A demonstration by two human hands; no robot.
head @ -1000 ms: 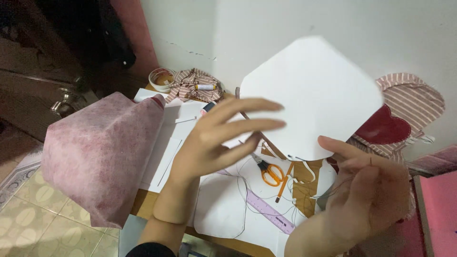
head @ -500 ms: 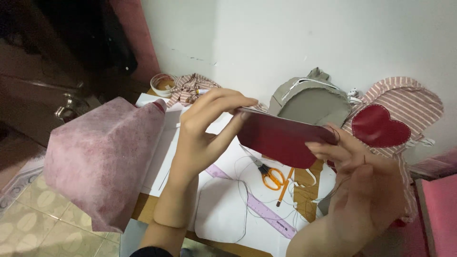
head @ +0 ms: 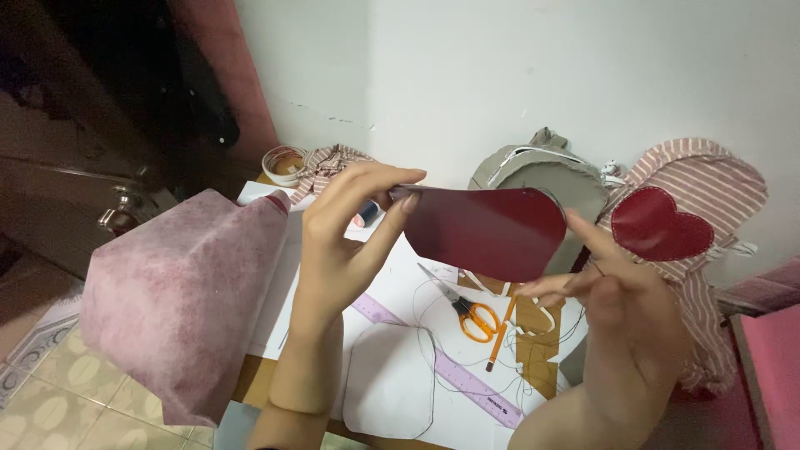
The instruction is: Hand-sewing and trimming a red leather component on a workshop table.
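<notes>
I hold a dark red leather piece (head: 490, 231) with rounded corners flat in the air above the table. My left hand (head: 350, 233) pinches its left edge between thumb and fingers. My right hand (head: 621, 304) grips its right edge from below. Under the piece lie orange-handled scissors (head: 473, 317), an orange pencil (head: 500, 337), a purple ruler (head: 454, 371) and a traced outline on white paper (head: 387, 392). Loose thread trails over the paper.
A pink fabric bundle (head: 179, 296) fills the left of the table. A grey bag panel (head: 542, 171) and a striped heart-shaped piece with a red heart patch (head: 662, 225) lean against the wall. A tape roll (head: 283, 162) and striped fabric (head: 329, 167) sit at the back.
A second ago the piece showed its white underside, held upright. Both hands have turned it over and lowered it, so its red face shows and it lies nearly flat.
</notes>
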